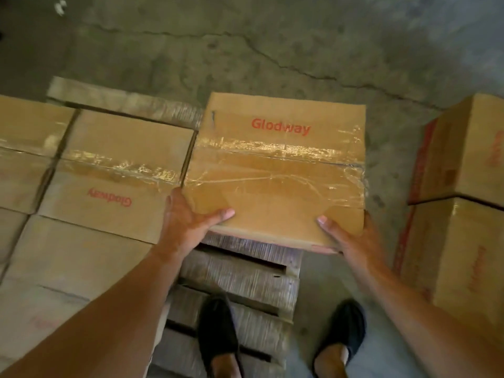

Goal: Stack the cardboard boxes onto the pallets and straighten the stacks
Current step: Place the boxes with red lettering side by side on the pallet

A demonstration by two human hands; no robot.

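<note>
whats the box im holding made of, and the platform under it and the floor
Box: brown cardboard, matte, judging by its folded flaps and printed logo; glossy clear tape runs over the seam. Pallet: looks like rough unfinished wood, slats with gaps, though blur leaves it open. Floor: bare concrete, grey, mottled, cracked.

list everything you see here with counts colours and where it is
taped cardboard box printed Glodway: one, brown with red print, held over the pallet's far right end
laid cardboard boxes: at least four, brown, side by side on the pallet, left
stacked cardboard boxes: two, brown with red print, right, one atop the other
slatted wooden pallet: one, grey-brown, under the boxes
cracked concrete floor: grey, all around
black shoes: two, bottom centre
left hand: grips the held box's near left corner
right hand: grips its near right corner
</note>
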